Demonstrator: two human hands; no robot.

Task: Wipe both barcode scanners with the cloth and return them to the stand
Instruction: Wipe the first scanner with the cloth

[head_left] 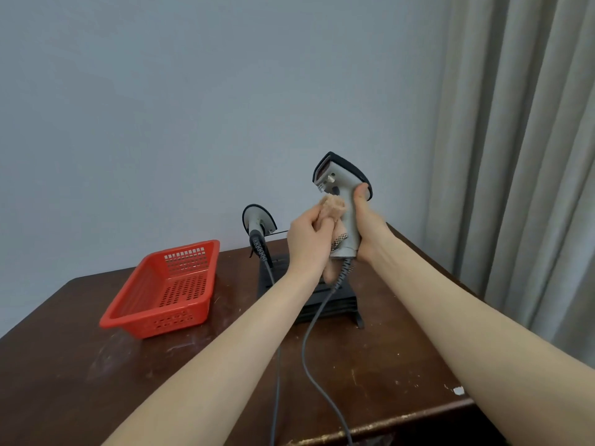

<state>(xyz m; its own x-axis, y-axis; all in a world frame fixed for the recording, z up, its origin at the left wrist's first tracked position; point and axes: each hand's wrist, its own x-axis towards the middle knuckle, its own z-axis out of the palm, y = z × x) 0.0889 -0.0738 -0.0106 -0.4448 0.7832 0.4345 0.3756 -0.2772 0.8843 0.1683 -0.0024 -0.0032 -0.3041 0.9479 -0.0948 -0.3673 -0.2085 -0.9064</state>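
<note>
Right hand (365, 226) wraps fingers around raised scanner (341, 201) handle, above stand (328, 304). Left hand (306, 243) pinches bunched cloth (335, 206) against grip. Second scanner (257, 220) apparently docked. Best: rotate handle, keep cable (309, 333) slack.

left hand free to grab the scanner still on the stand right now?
Probably not yet: the left hand is closed on the cloth, pressed against the scanner held by the right hand. The path to the docked scanner looks open.
</note>
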